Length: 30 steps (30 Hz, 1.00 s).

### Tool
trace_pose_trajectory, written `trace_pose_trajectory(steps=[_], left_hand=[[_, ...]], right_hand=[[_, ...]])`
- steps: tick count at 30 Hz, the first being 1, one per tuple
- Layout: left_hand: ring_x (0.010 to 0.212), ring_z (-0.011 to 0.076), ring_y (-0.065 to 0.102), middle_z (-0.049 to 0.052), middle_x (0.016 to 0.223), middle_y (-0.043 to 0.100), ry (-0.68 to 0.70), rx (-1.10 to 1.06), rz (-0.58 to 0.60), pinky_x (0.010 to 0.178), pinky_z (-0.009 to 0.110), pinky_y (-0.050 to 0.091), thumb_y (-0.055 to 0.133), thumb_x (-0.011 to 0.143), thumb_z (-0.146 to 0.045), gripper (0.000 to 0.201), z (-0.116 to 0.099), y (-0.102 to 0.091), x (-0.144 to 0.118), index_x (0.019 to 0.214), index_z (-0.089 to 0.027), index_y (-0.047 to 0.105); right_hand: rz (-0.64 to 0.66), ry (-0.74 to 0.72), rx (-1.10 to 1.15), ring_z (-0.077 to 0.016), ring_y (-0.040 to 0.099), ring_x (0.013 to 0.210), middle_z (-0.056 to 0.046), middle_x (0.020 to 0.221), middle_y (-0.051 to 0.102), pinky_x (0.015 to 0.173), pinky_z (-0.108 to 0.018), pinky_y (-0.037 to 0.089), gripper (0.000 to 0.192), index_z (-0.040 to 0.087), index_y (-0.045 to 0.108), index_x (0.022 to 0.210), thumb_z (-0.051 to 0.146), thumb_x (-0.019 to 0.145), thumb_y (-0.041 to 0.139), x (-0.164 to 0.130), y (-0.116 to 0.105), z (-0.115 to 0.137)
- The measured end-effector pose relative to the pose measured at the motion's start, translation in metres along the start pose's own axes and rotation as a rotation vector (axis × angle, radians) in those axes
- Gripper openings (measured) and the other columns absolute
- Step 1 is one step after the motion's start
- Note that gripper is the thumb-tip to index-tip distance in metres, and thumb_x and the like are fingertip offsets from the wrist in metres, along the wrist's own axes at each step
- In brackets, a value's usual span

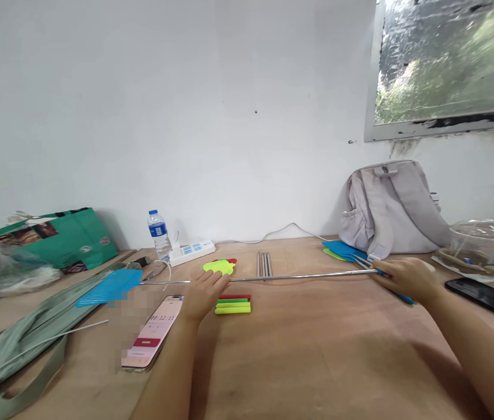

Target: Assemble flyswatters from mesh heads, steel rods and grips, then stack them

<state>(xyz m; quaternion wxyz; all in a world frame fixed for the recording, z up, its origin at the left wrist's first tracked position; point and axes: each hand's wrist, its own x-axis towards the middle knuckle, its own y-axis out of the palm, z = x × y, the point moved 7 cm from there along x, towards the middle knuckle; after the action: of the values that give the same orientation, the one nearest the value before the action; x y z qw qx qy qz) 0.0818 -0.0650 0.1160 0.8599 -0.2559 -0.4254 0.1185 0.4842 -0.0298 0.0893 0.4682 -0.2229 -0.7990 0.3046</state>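
Silver rod [291, 276] spans above the table [299, 361], our left hand [207, 290] wrapped around it left of its middle, our right hand [400, 280] gripping its right end. Blue plastic head [111, 286] sits at the left tip. We judge uneven pulling could bend the thin sections; a low sweep could scatter the coloured tubes [233, 304] or nudge the lit phone [155, 332].

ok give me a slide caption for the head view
Left hand and right hand hold a thin metal rod tipped with a flat blue head over a wooden table.
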Motion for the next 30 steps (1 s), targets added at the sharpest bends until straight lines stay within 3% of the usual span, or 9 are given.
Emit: trace_pose_trajectory(steps=[5,8,10,13,18,20,23,26,30], left_hand=[[0.08,0.0187,0.05,0.004,0.082,0.06,-0.292,-0.155,0.012,0.074,0.033,0.035,0.039,0.086,-0.03,0.019,-0.002,0.007,0.007,0.087,-0.021,0.056],[0.103,0.0238,0.044,0.01,0.108,0.052,-0.522,-0.171,-0.084,0.087,0.039,0.031,0.041,0.084,-0.029,0.026,0.007,0.006,0.004,0.106,-0.02,0.051],[0.11,0.0266,0.038,0.013,0.116,0.043,-0.702,-0.204,-0.186,0.091,0.042,0.029,0.045,0.081,-0.029,0.033,0.02,0.005,-0.006,0.112,-0.018,0.046],[0.108,0.0263,0.038,0.011,0.107,0.041,-1.004,-0.393,-0.355,0.093,0.044,0.029,0.053,0.074,-0.03,0.035,0.046,0.011,-0.029,0.104,-0.015,0.047],[0.094,0.0155,0.049,0.001,0.094,0.044,-1.566,-1.136,-0.833,0.092,0.038,0.035,0.051,0.072,-0.027,0.022,0.076,0.035,-0.07,0.091,-0.022,0.041],[0.088,0.0125,0.054,-0.001,0.091,0.047,-1.606,-1.422,-0.991,0.089,0.034,0.039,0.046,0.076,-0.029,0.015,0.079,0.038,-0.071,0.088,-0.022,0.041],[0.088,0.013,0.057,0.002,0.088,0.053,-1.573,-1.67,-1.078,0.085,0.029,0.044,0.044,0.078,-0.033,0.015,0.084,0.036,-0.069,0.083,-0.019,0.046],[0.092,0.0158,0.058,0.006,0.093,0.059,-1.54,-1.718,-1.191,0.085,0.032,0.045,0.044,0.079,-0.033,0.022,0.09,0.034,-0.075,0.089,-0.015,0.052],[0.096,0.0195,0.058,0.012,0.105,0.058,-1.503,-1.758,-1.21,0.086,0.04,0.045,0.034,0.085,-0.029,0.033,0.094,0.041,-0.08,0.105,-0.011,0.053]], right_hand=[[-0.083,0.175,-0.07,-0.018,0.054,0.054,-0.008,0.059,0.062,0.048,-0.028,0.022,0.031,0.021,0.059,0.064,0.045,0.078,0.045,0.003,-0.014,-0.005],[-0.135,0.264,-0.147,-0.0154,0.05,0.049,-0.005,0.055,0.06,0.047,-0.026,0.017,0.032,0.02,0.057,0.059,0.045,0.075,0.046,0.0,-0.017,-0.011],[-0.159,0.318,-0.19,-0.0147,0.048,0.048,-0.004,0.053,0.058,0.047,-0.025,0.015,0.029,0.02,0.058,0.059,0.044,0.072,0.047,-0.004,-0.016,-0.018],[-0.156,0.385,-0.205,-0.0153,0.048,0.05,-0.003,0.052,0.057,0.047,-0.024,0.017,0.027,0.02,0.059,0.06,0.042,0.07,0.048,-0.012,-0.011,-0.028],[-0.118,0.448,-0.121,-0.0183,0.052,0.062,-0.005,0.058,0.059,0.055,-0.025,0.026,0.023,0.02,0.058,0.058,0.037,0.07,0.047,-0.025,-0.004,-0.044],[-0.105,0.463,-0.116,-0.0193,0.052,0.066,-0.006,0.057,0.057,0.061,-0.026,0.028,0.022,0.019,0.057,0.058,0.034,0.07,0.046,-0.03,-0.002,-0.05],[-0.076,0.473,-0.116,-0.0198,0.051,0.072,-0.005,0.062,0.058,0.068,-0.029,0.027,0.017,0.02,0.054,0.058,0.03,0.069,0.046,-0.034,0.003,-0.056],[-0.088,0.541,-0.128,-0.0205,0.05,0.081,-0.005,0.07,0.059,0.076,-0.033,0.023,0.013,0.019,0.052,0.059,0.027,0.069,0.047,-0.036,0.003,-0.061],[-0.147,0.729,-0.128,-0.0266,0.042,0.095,-0.009,0.09,0.055,0.081,-0.037,0.019,0.02,0.02,0.058,0.071,0.038,0.067,0.052,-0.038,-0.001,-0.069]])
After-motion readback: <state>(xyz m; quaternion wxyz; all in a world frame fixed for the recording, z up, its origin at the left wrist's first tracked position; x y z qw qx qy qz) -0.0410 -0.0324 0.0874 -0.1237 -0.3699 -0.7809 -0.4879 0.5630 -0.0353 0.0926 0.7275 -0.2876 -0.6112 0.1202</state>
